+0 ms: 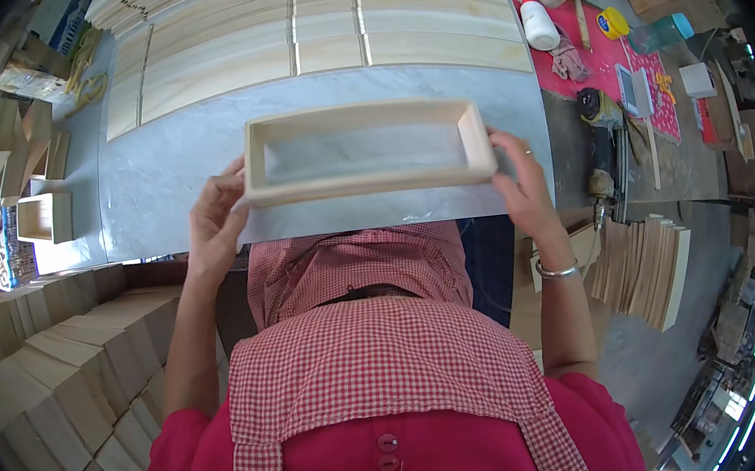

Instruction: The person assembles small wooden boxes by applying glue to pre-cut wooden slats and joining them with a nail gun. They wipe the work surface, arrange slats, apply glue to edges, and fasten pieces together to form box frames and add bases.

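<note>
A long rectangular wooden frame [372, 184] is held level between my two hands, near the front edge of the grey tabletop [176, 155]. The grey surface shows through its middle. My left hand [215, 220] grips the left end, thumb toward the near corner and fingers along the outer side. At the right end my right hand [524, 183] closes round the other short side. The frame looks slightly blurred; whether it touches the table I cannot tell.
Rows of thin wooden boards [328, 29] lie at the back. On the right are a white glue bottle [541, 27], a hammer [580, 16], a rag [568, 61] and a nail gun [601, 134]. Small wooden boxes [44, 219] stand left; stacked wooden boxes [70, 378] fill the lower left.
</note>
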`<state>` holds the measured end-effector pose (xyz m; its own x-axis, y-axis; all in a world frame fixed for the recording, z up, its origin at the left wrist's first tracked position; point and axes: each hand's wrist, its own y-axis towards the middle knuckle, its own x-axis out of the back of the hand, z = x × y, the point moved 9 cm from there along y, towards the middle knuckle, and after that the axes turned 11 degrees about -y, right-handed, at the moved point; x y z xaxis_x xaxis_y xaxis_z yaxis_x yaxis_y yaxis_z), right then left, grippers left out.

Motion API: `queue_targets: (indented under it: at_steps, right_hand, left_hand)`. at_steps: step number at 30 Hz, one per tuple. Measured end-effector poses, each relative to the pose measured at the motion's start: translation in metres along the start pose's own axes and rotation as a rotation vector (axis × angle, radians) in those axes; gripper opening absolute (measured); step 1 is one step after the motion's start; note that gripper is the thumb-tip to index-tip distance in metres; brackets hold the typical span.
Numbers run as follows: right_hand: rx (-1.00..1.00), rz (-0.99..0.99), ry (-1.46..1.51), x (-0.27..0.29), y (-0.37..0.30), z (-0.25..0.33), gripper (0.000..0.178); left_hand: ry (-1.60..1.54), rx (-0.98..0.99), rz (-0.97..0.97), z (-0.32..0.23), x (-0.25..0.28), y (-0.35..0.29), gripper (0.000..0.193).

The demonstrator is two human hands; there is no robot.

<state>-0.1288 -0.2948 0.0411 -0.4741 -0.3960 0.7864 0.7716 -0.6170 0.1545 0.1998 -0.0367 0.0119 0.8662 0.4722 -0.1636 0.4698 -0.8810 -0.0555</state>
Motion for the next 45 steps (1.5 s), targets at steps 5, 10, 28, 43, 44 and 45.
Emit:
queue_targets:
  at_steps: [5,10,28,43,44,45]
  right_hand:
    - [-0.021,0.112,0.052,-0.003,-0.008,0.004,0.075]
    - [-0.087,0.232,0.083,0.003,0.014,0.003,0.108]
    - [0.026,0.293,0.003,-0.006,0.058,-0.013,0.118]
    - [-0.128,0.396,0.047,-0.017,0.043,-0.031,0.122]
    - [-0.163,0.405,0.111,-0.014,0.045,-0.024,0.120]
    - [-0.176,0.454,0.048,-0.011,0.048,-0.018,0.119]
  left_hand:
    - [0.191,0.001,0.095,-0.003,-0.003,0.001,0.081]
    - [0.537,0.042,0.174,-0.027,-0.011,0.026,0.119]
    - [0.630,0.072,0.197,-0.006,-0.005,0.041,0.121]
    - [-0.107,0.434,-0.049,0.002,-0.008,0.009,0.050]
    - [-0.072,0.429,-0.069,0.005,-0.007,0.007,0.049]
    - [-0.038,0.425,-0.091,0.008,-0.003,0.006,0.048]
